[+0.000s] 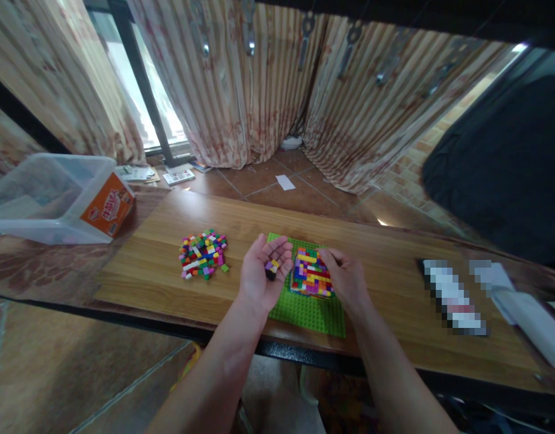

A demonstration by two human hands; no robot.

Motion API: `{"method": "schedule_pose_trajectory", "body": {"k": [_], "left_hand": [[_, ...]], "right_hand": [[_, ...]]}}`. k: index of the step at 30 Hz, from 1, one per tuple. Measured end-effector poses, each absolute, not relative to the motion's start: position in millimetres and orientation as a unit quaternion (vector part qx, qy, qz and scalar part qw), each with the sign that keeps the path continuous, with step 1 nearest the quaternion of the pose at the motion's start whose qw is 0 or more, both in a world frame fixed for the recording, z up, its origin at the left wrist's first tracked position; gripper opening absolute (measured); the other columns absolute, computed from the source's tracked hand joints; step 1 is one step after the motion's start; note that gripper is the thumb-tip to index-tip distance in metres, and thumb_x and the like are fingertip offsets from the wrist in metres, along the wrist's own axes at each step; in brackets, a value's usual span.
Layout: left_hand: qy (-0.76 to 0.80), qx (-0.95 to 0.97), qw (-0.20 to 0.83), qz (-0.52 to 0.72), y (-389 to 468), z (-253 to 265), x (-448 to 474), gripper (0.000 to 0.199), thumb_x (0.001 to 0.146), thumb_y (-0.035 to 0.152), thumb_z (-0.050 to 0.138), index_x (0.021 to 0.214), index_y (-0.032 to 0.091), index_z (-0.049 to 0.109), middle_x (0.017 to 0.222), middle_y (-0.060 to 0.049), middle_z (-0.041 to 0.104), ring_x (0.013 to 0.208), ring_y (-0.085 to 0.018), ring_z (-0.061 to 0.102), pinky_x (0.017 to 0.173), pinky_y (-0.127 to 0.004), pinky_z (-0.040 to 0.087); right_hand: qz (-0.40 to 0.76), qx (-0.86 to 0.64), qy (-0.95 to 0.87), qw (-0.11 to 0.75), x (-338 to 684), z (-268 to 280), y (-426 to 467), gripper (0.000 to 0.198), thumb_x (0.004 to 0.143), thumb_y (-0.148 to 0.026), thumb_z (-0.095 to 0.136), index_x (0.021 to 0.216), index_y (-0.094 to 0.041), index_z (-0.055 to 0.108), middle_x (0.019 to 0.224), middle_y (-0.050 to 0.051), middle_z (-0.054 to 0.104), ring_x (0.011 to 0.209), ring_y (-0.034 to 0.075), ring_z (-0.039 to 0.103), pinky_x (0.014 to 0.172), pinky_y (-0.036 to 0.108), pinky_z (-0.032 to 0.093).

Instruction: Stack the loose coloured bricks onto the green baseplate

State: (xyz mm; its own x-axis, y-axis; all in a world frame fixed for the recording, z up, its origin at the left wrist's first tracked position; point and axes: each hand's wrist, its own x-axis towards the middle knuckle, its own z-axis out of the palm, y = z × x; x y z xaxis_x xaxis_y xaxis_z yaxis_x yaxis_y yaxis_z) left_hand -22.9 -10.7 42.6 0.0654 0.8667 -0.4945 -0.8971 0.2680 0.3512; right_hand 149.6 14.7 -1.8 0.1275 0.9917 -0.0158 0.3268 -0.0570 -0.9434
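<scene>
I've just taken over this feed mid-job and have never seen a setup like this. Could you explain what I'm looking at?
There is no machine here: a person works with two bare hands. The single picture comes from a camera worn on the person's head, looking forward and down.

On the wooden table lies a green board bearing a block of colorful toy bricks. To its left is a loose brick pile, and farther left stands a clear plastic box. Toward the right lies a pixelated item that I can't identify.

The left hand is palm up, with a few small bricks in it. The right hand has its fingertips at the block's right side; whether it pinches a brick is too small to tell.
</scene>
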Motion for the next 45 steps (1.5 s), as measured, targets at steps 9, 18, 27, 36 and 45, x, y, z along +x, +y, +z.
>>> {"method": "schedule_pose_trajectory", "body": {"k": [9, 18, 27, 36, 45], "left_hand": [[0.320, -0.021, 0.736, 0.597, -10, 45, -19, 0.039, 0.094, 0.038, 0.046, 0.084, 0.007, 0.069, 0.071, -0.010, 0.066, 0.058, -0.010, 0.060, 0.055, -0.018, 0.052], [0.272, -0.003, 0.765, 0.584, -14, 50, -16, 0.050, 0.089, 0.053, 0.049, 0.094, 0.008, 0.070, 0.086, -0.013, 0.070, 0.078, -0.017, 0.066, 0.079, -0.028, 0.053], [0.238, 0.018, 0.795, 0.557, -17, 56, -16, 0.055, 0.093, 0.056, 0.040, 0.100, 0.010, 0.068, 0.106, -0.017, 0.069, 0.084, -0.018, 0.066, 0.065, -0.025, 0.052], [0.205, 0.026, 0.819, 0.535, -17, 53, -17, 0.056, 0.093, 0.056, 0.038, 0.106, 0.010, 0.067, 0.115, -0.018, 0.067, 0.085, -0.016, 0.066, 0.057, -0.021, 0.051], [0.214, 0.023, 0.817, 0.534, -17, 53, -15, 0.055, 0.093, 0.056, 0.039, 0.103, 0.009, 0.067, 0.118, -0.020, 0.066, 0.095, -0.020, 0.067, 0.071, -0.025, 0.055]], "right_hand": [[0.385, -0.609, -0.538, 0.438, 148, -1, 13, 0.033, 0.077, -0.049, 0.064, 0.081, -0.018, 0.076, 0.082, 0.003, 0.075, 0.081, 0.023, 0.068, 0.075, 0.033, 0.051], [0.182, -0.549, -0.636, 0.511, 146, 19, 0, 0.023, 0.089, -0.037, 0.056, 0.091, -0.021, 0.073, 0.095, 0.006, 0.073, 0.092, 0.022, 0.067, 0.088, 0.038, 0.051], [0.173, -0.411, -0.797, 0.407, 121, 39, -21, 0.024, 0.092, -0.022, 0.056, 0.112, -0.028, 0.068, 0.113, 0.006, 0.065, 0.108, 0.022, 0.059, 0.094, 0.042, 0.049], [0.149, -0.402, -0.825, 0.368, 120, 38, -19, 0.019, 0.093, -0.025, 0.057, 0.108, -0.028, 0.068, 0.108, 0.005, 0.066, 0.104, 0.024, 0.058, 0.092, 0.044, 0.047], [0.219, -0.447, -0.762, 0.415, 126, 38, -20, 0.009, 0.088, -0.027, 0.062, 0.096, -0.026, 0.067, 0.100, 0.004, 0.069, 0.099, 0.022, 0.062, 0.088, 0.039, 0.049]]}}
